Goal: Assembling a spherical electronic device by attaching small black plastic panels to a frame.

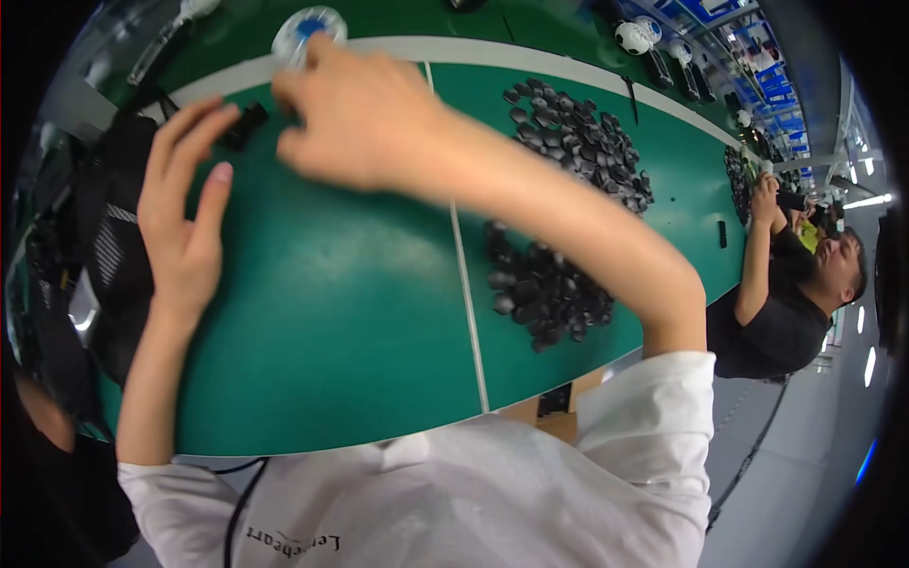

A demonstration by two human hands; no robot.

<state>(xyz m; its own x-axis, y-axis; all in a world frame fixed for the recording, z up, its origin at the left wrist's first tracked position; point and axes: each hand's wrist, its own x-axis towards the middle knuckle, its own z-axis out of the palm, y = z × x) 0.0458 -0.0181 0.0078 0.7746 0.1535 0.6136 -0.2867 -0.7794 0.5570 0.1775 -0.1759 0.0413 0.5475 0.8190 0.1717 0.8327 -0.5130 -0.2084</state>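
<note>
The small black block (244, 126) lies on the green surface (322, 360), near its far left edge, between the left hand (182, 237) and the right hand (369, 123). It looks light, stiff and probably plastic, so a pinch across its sides between thumb and first finger should suit it; it seems unlikely to break or bend in such a hold. It is dark, blocky and uneven in outline, partly lost behind the left hand, and its finer shape is too small to make out.

The left hand's fingers are well spread from the thumb, with nothing visible between them; their tips reach the block's near side, though whether they touch it I cannot tell. The right hand is blurred, its fingers partly curled and the thumb apart from the first finger. Its palm is hidden, so I cannot tell if it has hold of anything. Just beyond its fingers is a round whitish disc (301, 21) with a blue centre.

To the right, the forearm crosses above the surface between a far pile (606, 151) of flat, angular black pieces and a near pile (540, 308) of darker ones. These also look light, stiff and rather slick, best picked up by their edges.
</note>
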